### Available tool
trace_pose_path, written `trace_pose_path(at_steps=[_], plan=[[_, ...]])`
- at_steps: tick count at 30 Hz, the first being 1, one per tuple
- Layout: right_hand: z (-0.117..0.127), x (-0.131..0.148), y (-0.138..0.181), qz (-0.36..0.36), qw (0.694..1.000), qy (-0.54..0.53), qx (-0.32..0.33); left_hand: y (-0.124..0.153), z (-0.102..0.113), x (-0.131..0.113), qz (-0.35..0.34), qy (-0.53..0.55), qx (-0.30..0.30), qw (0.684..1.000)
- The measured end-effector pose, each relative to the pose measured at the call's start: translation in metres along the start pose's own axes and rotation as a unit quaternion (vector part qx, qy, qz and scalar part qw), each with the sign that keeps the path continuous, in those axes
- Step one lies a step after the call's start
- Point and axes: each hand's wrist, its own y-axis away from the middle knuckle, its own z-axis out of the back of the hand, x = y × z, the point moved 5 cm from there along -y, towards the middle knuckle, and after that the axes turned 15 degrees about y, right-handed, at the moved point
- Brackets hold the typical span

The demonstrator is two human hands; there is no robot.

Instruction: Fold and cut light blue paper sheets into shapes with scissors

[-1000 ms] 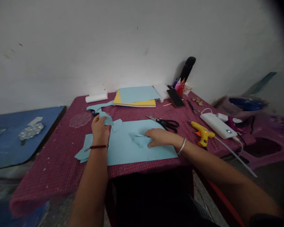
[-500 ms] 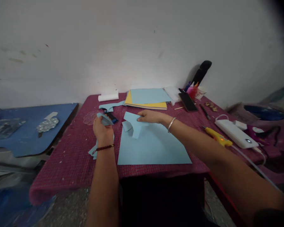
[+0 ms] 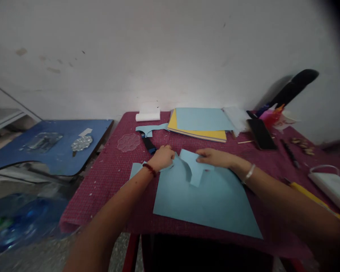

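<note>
A large light blue paper sheet (image 3: 206,200) lies on the maroon checked tablecloth (image 3: 107,181). My left hand (image 3: 163,157) is closed near the sheet's far left corner, its fingers pinched on a small blue paper piece. My right hand (image 3: 212,156) pinches the top of a cut blue paper shape (image 3: 193,170) that hangs over the sheet. The two hands are close together, a few centimetres apart. More blue scraps (image 3: 136,169) lie under my left wrist.
A stack of blue and yellow sheets (image 3: 201,124), a white roll (image 3: 147,115), a phone (image 3: 261,133), a clear embossed disc (image 3: 128,142) and a blue paper strip (image 3: 150,129) lie further back. A yellow glue gun (image 3: 311,196) and white power bank (image 3: 331,187) are at right. A blue board (image 3: 45,151) sits left.
The camera swung left. My left hand moved right toward the right hand, and both now hold paper pieces close together above the sheet's far edge.
</note>
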Motion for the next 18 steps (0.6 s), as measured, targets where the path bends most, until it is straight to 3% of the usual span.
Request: trace_pose_path(at_steps=[3, 8, 13, 15, 18], plan=[[-0.026, -0.009, 0.024, 0.011, 0.996, -0.038, 0.078, -0.004, -0.003, 0.0, 0.041, -0.044, 0.021, 0.998], [-0.043, -0.025, 0.031, 0.014, 0.998, -0.033, 0.059, 0.008, 0.025, -0.029, 0.1, -0.054, 0.019, 0.993], [-0.045, -0.034, 0.027, -0.006, 0.995, -0.089, 0.05, 0.073, 0.089, -0.056, 0.12, 0.014, -0.074, 0.99], [-0.045, -0.035, 0.027, -0.007, 0.993, -0.103, 0.052, 0.104, 0.108, -0.047, 0.13, 0.045, -0.122, 0.983], [-0.046, -0.036, 0.027, -0.013, 0.99, -0.127, 0.062, 0.142, 0.118, -0.018, 0.154, 0.082, -0.162, 0.971]])
